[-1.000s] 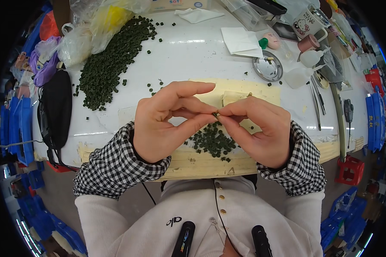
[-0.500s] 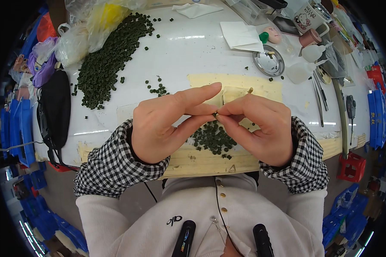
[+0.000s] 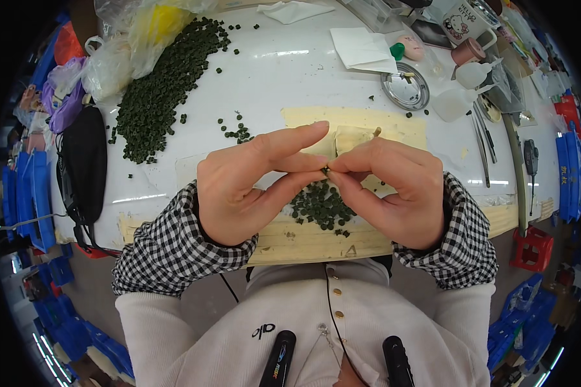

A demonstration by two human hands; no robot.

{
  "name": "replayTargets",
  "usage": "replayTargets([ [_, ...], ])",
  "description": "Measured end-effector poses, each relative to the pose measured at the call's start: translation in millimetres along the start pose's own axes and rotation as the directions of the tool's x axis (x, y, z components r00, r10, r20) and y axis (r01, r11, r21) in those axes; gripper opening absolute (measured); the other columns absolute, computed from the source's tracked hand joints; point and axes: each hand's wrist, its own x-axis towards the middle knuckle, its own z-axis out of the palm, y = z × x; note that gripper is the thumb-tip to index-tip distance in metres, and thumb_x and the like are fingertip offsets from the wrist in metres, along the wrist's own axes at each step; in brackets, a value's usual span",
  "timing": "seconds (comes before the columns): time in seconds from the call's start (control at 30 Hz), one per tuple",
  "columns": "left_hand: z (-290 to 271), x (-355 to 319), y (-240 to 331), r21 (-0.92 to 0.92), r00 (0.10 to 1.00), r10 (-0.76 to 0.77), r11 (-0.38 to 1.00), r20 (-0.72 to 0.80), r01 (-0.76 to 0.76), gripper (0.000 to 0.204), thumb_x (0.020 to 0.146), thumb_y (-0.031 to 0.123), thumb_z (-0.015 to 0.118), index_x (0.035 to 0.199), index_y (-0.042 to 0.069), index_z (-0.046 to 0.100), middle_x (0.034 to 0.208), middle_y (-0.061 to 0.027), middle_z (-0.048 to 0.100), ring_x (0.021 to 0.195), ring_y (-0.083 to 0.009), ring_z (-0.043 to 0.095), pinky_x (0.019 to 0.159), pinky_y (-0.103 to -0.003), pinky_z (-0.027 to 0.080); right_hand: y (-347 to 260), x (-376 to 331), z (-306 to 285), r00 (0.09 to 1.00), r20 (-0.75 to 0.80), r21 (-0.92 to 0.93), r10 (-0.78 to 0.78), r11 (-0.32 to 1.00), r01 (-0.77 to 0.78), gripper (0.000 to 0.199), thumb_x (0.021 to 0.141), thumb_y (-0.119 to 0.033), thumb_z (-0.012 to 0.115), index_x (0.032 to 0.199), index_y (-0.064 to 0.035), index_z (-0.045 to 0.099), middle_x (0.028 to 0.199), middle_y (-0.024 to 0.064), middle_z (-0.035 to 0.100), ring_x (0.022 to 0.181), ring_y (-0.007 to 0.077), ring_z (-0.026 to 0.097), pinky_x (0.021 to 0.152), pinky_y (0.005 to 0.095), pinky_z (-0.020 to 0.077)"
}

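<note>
Over the near edge of the table, my left hand [image 3: 239,184] and my right hand [image 3: 397,190] meet at the fingertips. Thumb and index finger of each pinch the same tiny dark green piece [image 3: 326,170], with a small yellowish glint on it. The fingertips hide most of its shape. My left index finger stretches out above the pinch. Just below the fingers lies a small heap of dark green pieces [image 3: 323,206]. Behind my right fingers is a pale yellow block [image 3: 352,137] with a short brownish peg, on a yellow sheet [image 3: 310,118].
A large heap of dark green pieces [image 3: 161,90] spreads at the far left, beside plastic bags [image 3: 110,71] and a black pouch [image 3: 87,168]. Right of centre stand a round metal dish [image 3: 405,87], squeeze bottles [image 3: 455,102], tweezers [image 3: 481,145] and a mug [image 3: 465,26].
Both hands keep their pinch at nearly the same spot. The tiny piece between the fingertips seems slightly turned, and the whole view has shifted a little.
</note>
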Motion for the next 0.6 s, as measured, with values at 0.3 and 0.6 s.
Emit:
replayTargets([
  [0.3,2.0,-0.6,-1.1,-0.085,0.997,-0.068,0.994,-0.029,0.065,0.044,0.081,-0.009,0.068,0.123,-0.006,0.053,0.096,-0.0148,0.071,0.090,-0.0172,0.068,0.081,-0.026,0.052,-1.5,0.6,-1.2,0.999,0.001,0.043,0.036,0.998,-0.036,0.012,0.079,0.004,0.067,0.090,0.0005,0.064,0.076,0.0089,0.064,0.067,0.0180,0.065,0.059,0.0263,0.0523],
  [0.6,2.6,1.3,-5.5,-0.368,0.981,-0.191,0.915,-0.026,0.168,0.019,0.084,-0.007,0.066,0.103,-0.005,0.066,0.094,-0.0137,0.070,0.086,-0.0158,0.068,0.079,-0.026,0.055,-4.9,3.2,-5.8,0.998,0.009,0.074,0.064,0.995,-0.064,0.013,0.082,0.004,0.067,0.095,0.0029,0.065,0.083,0.0104,0.067,0.073,0.0169,0.068,0.066,0.0246,0.0548],
])
